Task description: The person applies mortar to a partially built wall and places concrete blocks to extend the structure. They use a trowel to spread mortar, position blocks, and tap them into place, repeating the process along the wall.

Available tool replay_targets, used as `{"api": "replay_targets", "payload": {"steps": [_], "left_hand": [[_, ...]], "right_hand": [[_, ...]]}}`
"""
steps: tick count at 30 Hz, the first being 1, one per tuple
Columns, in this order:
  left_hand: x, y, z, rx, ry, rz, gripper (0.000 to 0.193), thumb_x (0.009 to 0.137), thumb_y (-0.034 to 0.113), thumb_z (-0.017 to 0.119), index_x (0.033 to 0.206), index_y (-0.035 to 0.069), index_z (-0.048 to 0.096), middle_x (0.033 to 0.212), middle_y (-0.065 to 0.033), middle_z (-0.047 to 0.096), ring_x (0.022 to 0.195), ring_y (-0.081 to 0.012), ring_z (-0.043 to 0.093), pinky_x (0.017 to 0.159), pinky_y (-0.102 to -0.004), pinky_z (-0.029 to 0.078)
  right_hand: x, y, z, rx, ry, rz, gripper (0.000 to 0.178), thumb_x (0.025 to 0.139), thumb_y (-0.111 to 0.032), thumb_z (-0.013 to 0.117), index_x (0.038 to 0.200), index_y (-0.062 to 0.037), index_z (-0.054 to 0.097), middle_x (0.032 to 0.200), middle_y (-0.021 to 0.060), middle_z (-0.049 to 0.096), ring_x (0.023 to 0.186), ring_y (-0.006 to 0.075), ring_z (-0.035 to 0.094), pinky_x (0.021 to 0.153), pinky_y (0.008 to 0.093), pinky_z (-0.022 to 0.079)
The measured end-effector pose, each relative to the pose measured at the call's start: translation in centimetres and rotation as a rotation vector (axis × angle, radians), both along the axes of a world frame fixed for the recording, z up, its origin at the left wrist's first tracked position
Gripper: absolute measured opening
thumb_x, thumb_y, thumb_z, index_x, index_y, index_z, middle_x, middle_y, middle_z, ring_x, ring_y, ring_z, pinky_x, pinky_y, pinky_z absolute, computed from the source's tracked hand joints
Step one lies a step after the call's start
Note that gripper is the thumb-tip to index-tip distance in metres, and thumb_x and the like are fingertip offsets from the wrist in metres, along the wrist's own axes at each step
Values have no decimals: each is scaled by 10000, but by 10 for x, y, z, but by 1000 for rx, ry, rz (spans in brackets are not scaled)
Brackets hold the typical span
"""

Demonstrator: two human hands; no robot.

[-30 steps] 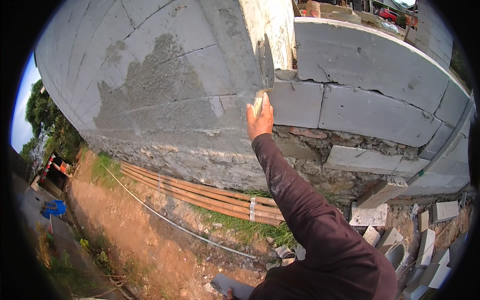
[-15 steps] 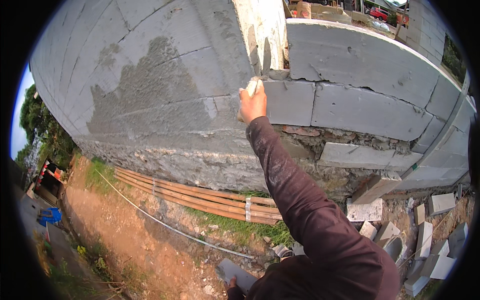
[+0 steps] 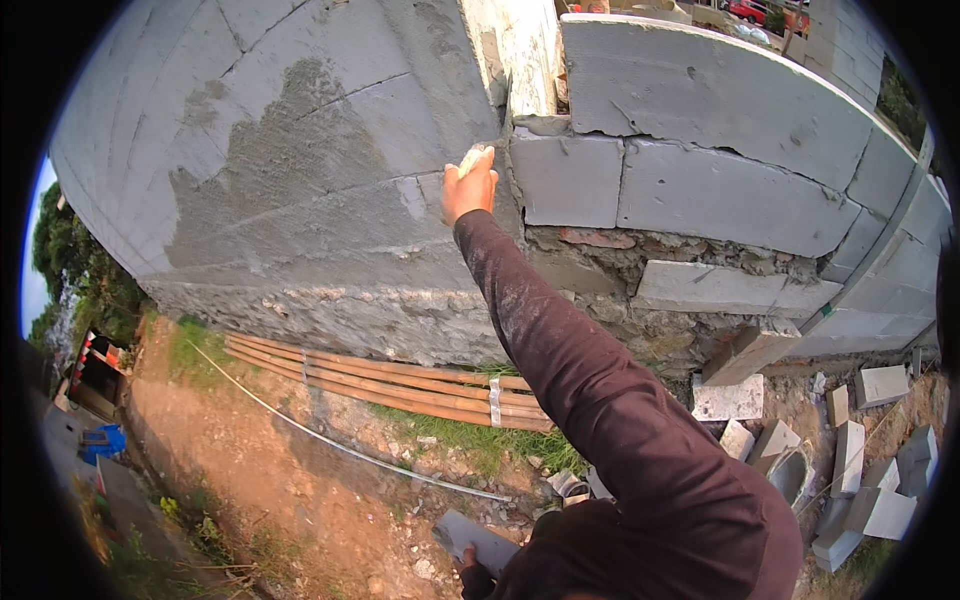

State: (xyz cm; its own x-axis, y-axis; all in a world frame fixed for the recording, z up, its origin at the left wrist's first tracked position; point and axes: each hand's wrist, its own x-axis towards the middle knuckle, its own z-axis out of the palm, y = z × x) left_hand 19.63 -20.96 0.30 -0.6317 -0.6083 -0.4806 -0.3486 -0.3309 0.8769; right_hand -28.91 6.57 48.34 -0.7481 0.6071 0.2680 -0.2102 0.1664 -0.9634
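Note:
My right hand (image 3: pixel 470 186) is closed around the pale handle of a trowel (image 3: pixel 472 160), reaching to the corner edge of the grey block wall (image 3: pixel 410 130). The trowel's blade is mostly hidden by the hand and hard to tell from the wall. A dark, rough patch of mortar (image 3: pixel 285 165) covers part of the wall left of the hand. Down at the lower edge, my left hand (image 3: pixel 468 556) grips a flat grey plate (image 3: pixel 485 543), held low beside my body. Only some of its fingers show.
Right of the corner stand larger grey blocks (image 3: pixel 735 190) with rough gaps beneath. A wooden piece (image 3: pixel 750 352) juts from the wall's foot. Several bamboo-like poles (image 3: pixel 400 385) and a thin pale pipe (image 3: pixel 340 452) lie on the ground. Loose blocks (image 3: pixel 880 515) are piled at right.
My right hand has moved left and slightly up, off the corner gap and onto the wall's edge. The pointed blade seen above it before no longer stands out. My left hand still holds the plate.

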Motion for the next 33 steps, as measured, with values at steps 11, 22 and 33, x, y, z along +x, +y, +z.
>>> {"api": "replay_targets", "payload": {"steps": [11, 22, 33], "left_hand": [[-88, 37, 28, 22, 42, -308, 712, 708, 250, 674, 1275, -27, 346, 1131, -157, 502, 927, -237, 530, 775, -335, 441], [-187, 247, 141, 758, 26, -998, 729, 685, 430, 651, 1231, 18, 398, 1097, -131, 542, 969, -279, 556, 808, -403, 475], [-111, 492, 69, 853, -240, -1432, 749, 707, 377, 643, 1274, 6, 324, 1139, -179, 507, 970, -324, 561, 785, -462, 505]], "right_hand": [[214, 112, -217, -53, -99, 198, 444, 785, -134, 596, 1153, 32, 411, 934, 125, 586, 776, 158, 569, 739, 295, 457], [614, 343, -345, 165, -874, -602, 356, 795, -227, 609, 1074, -15, 549, 769, 103, 604, 692, 138, 566, 620, 285, 453], [811, 486, -437, -84, -1529, -666, 482, 782, -375, 567, 1115, -29, 528, 1016, 250, 584, 969, 384, 557, 841, 431, 429]]}}
